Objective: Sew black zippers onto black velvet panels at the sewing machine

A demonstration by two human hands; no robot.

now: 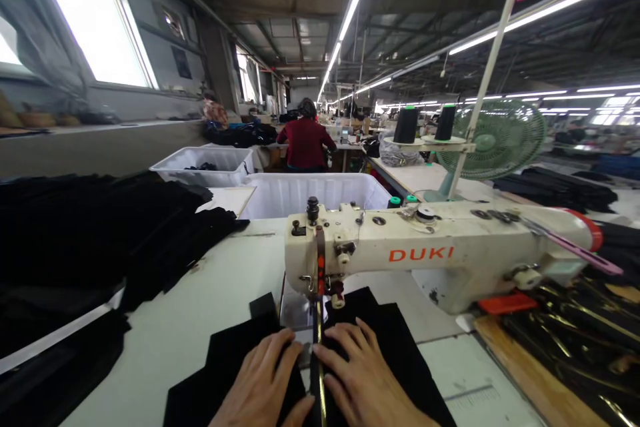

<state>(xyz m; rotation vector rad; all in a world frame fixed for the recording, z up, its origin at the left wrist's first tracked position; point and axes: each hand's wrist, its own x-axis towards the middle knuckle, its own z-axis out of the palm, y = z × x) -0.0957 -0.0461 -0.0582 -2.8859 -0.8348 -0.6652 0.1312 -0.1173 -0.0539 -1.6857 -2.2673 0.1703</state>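
Note:
A white sewing machine (370, 240) marked DUKI stands across the table. Under its needle area runs a black strip with a gold line (321, 380), pointing toward me. Black fabric (227, 353) lies on the left of the strip, and more black fabric (400, 340) on the right. My left hand (273, 373) rests flat on the left piece, fingers apart, fingertips near the strip. My right hand (357, 367) lies spread on the right piece, its fingertips beside the gold line. Both hands are just in front of the presser area.
Black fabric piles (75, 233) cover the left side. Behind the machine are a white bin (315, 187) and a smaller bin (200, 163). At right are thread cones (406, 125), a green fan (500, 137) and gold-trimmed black pieces (575, 327). A person (307, 140) in red sits ahead.

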